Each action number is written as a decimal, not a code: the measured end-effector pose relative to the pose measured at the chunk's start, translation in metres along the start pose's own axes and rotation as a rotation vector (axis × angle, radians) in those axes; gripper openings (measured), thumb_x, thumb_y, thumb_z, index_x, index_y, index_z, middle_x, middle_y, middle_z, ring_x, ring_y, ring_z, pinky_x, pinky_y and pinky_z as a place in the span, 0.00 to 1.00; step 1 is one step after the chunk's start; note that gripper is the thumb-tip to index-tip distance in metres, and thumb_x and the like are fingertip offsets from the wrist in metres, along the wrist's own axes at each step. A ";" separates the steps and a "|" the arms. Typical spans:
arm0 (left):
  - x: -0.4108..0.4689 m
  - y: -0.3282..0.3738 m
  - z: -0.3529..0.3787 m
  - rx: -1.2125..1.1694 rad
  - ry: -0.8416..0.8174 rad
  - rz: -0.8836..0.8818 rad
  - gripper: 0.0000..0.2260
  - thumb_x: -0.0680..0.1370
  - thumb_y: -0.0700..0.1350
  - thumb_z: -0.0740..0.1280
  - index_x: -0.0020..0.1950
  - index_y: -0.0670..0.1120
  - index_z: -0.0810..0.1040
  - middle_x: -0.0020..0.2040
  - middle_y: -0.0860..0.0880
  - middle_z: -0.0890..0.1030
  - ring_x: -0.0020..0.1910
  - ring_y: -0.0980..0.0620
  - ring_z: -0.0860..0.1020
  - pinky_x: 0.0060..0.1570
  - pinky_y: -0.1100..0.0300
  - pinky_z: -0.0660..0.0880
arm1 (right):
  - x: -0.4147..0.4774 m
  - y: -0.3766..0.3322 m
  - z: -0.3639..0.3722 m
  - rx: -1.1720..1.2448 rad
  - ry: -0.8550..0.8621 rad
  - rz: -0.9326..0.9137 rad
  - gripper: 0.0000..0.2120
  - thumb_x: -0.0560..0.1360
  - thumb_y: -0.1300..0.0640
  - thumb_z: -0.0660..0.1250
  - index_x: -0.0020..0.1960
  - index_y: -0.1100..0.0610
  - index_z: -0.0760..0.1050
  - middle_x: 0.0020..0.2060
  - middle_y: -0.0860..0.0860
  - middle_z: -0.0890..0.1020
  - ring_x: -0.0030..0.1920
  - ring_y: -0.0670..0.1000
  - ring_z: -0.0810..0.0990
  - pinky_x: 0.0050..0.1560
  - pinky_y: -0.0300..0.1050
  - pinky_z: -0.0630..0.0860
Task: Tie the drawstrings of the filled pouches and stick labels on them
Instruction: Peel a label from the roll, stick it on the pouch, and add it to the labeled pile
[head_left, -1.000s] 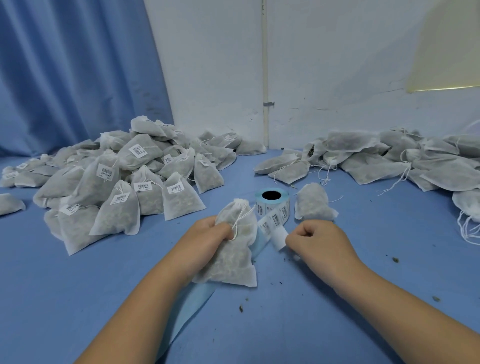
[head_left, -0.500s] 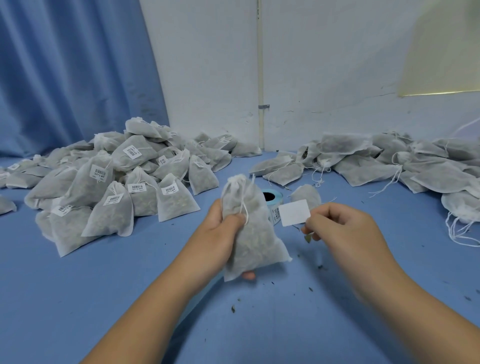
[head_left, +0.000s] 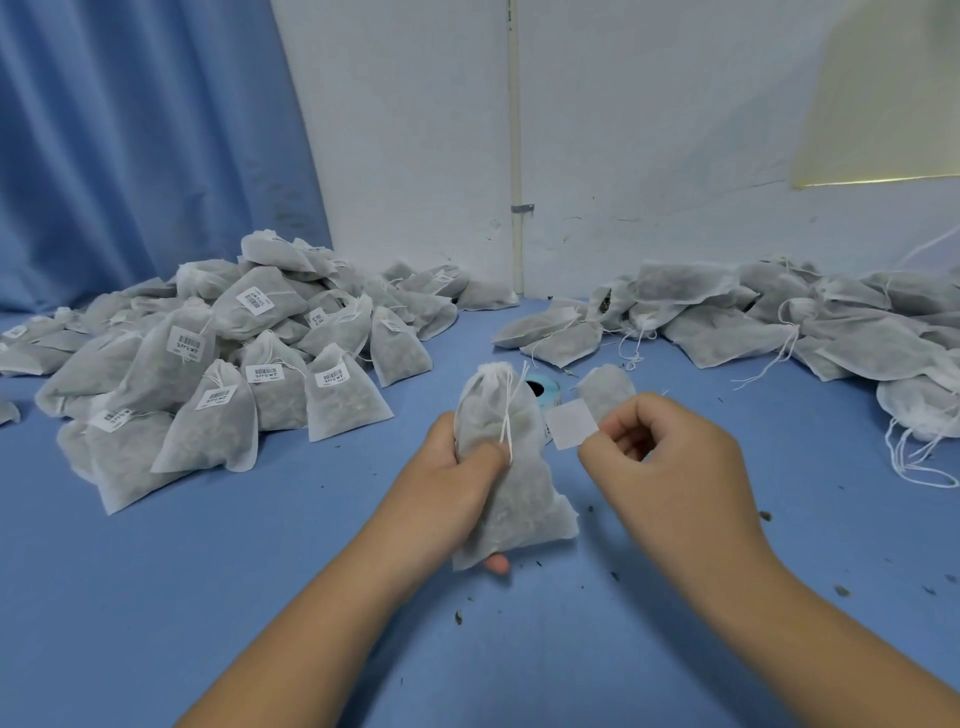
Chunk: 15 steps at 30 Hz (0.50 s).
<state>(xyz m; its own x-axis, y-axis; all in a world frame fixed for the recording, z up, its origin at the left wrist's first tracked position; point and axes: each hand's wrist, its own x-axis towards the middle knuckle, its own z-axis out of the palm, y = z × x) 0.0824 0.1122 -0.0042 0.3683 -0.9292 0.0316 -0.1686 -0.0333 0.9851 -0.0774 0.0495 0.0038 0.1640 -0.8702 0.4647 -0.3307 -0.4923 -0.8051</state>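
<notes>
Held pouch (head_left: 519, 499) half-hides label roll (head_left: 551, 399); labelled pile (head_left: 208, 374) L, unlabelled pile (head_left: 727, 322) R.

Head camera faces forward-down, close above held pouch (head_left: 519, 493)

The pouches (head_left: 218, 441) piled at left bear white stickers (head_left: 188, 344), each with a barcode and one short line of characters beneath. The characters seem to be upside down and are too blurred to read. The loose label (head_left: 571, 423) at centre shows only a blank white face.
</notes>
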 end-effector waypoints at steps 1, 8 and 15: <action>-0.001 0.001 0.002 0.015 0.025 0.015 0.09 0.76 0.52 0.64 0.54 0.54 0.74 0.46 0.46 0.84 0.33 0.37 0.83 0.33 0.42 0.82 | -0.001 -0.001 0.001 -0.029 0.005 -0.017 0.05 0.65 0.55 0.68 0.32 0.51 0.73 0.30 0.40 0.78 0.32 0.43 0.75 0.32 0.40 0.71; -0.004 0.002 0.012 0.138 0.158 0.103 0.05 0.77 0.49 0.67 0.52 0.52 0.74 0.42 0.50 0.82 0.29 0.40 0.83 0.29 0.42 0.80 | -0.009 -0.005 0.011 -0.202 -0.025 -0.194 0.06 0.66 0.54 0.68 0.33 0.50 0.71 0.30 0.42 0.75 0.37 0.43 0.74 0.37 0.44 0.72; 0.002 -0.006 0.013 0.316 0.229 0.210 0.08 0.72 0.53 0.70 0.48 0.58 0.73 0.40 0.63 0.80 0.35 0.65 0.78 0.27 0.63 0.76 | -0.011 -0.005 0.017 -0.223 -0.067 -0.284 0.06 0.67 0.55 0.68 0.35 0.50 0.71 0.31 0.42 0.73 0.38 0.45 0.72 0.38 0.44 0.71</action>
<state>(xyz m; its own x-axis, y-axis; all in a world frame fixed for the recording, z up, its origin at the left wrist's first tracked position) 0.0722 0.1061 -0.0124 0.4834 -0.8233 0.2974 -0.5199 0.0033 0.8542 -0.0617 0.0610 -0.0036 0.3361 -0.7025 0.6273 -0.4562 -0.7041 -0.5441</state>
